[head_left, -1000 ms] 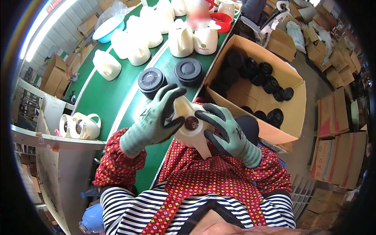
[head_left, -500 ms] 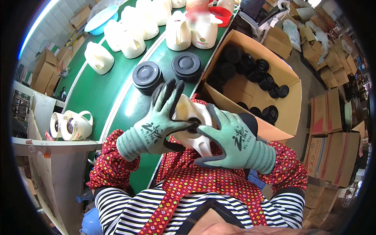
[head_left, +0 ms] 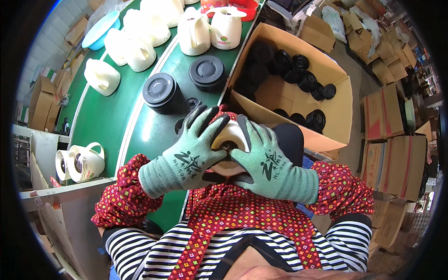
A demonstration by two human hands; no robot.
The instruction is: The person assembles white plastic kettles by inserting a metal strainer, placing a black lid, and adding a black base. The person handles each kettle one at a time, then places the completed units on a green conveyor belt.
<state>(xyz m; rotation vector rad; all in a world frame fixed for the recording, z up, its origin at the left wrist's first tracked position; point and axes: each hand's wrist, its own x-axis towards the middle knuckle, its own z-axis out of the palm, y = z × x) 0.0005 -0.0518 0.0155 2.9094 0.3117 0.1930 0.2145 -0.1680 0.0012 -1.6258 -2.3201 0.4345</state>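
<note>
Between my gloved hands, in front of my red patterned apron, is a cream-white thermos jug body (head_left: 237, 131), its round opening facing up at me. My left hand (head_left: 186, 161) wraps the jug's left side, fingers curled over the far rim. On the other side my right hand (head_left: 268, 161) grips it the same way. Both thumbs press on a small black part (head_left: 228, 145) in the middle of the opening, and partly cover it. Just beyond my left fingertips a small black ring (head_left: 192, 103) lies on the green bench (head_left: 109, 126).
Black round lids stand in two stacks, a left stack (head_left: 160, 91) and a right stack (head_left: 206, 71). Several white jugs (head_left: 193, 32) stand farther back. A cardboard box (head_left: 326, 126) of black lids sits at the right. Two white jug bodies (head_left: 86, 163) are at the left.
The jug has turned in my hands; its handle, seen before, is now hidden. My fingers have closed further round its far rim, thumbs still at the centre. The whole view has shifted slightly.
</note>
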